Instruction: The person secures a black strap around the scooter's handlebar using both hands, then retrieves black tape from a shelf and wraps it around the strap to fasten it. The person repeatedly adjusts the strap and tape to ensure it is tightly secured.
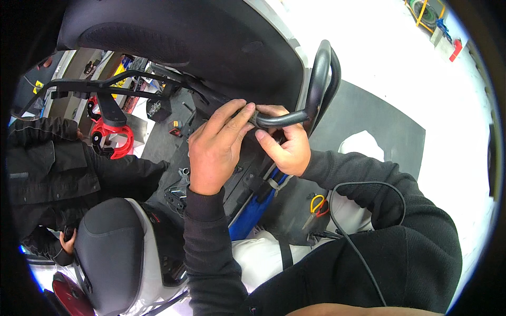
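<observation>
A bent, glossy black metal tube [317, 79] curves down beside a large black padded panel, and its lower end runs in between my hands. My right hand [290, 147] is closed round this end, thumb below and fingers behind. From the left, my left hand [216, 147] reaches in with its fingers together, pressed on the tip of the tube. The fingertips of both hands nearly meet there and cover the joint, so any small part between them is hidden. The black padded panel [221, 42] rises just beyond my fingers.
Orange-handled scissors [316, 204] lie at the right on the dark mat [398, 126]. Loose metal parts [176, 192] are left of my left wrist. A black-grey seat [113, 247] stands at the lower left, with a person in dark clothes [52, 168] behind it. A cable [363, 263] crosses my right arm.
</observation>
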Demonstrator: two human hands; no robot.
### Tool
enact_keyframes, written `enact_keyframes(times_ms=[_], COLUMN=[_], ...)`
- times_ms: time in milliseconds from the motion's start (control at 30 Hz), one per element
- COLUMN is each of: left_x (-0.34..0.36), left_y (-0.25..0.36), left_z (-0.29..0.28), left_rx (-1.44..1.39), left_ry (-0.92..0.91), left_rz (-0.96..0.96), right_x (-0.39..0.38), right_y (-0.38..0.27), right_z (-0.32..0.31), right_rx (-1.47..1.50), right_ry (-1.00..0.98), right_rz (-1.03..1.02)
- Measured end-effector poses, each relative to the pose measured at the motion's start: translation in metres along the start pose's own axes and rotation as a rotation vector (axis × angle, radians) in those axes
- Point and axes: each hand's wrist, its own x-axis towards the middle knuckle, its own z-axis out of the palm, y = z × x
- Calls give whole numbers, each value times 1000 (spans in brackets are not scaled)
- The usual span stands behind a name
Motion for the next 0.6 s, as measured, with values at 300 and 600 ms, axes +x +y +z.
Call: enact_keyframes(times_ms=[300, 600], left_x=[1, -5], left_y=[-2, 14], left_z=[7, 1], left_rx=[-167, -187], left_ry=[43, -57], left_rz=[-27, -127], right_x=[8, 15], right_y=[8, 21], right_z=[3, 8], right_rx=[-34, -37], right_ry=[44, 116], right_rz=[-111, -245])
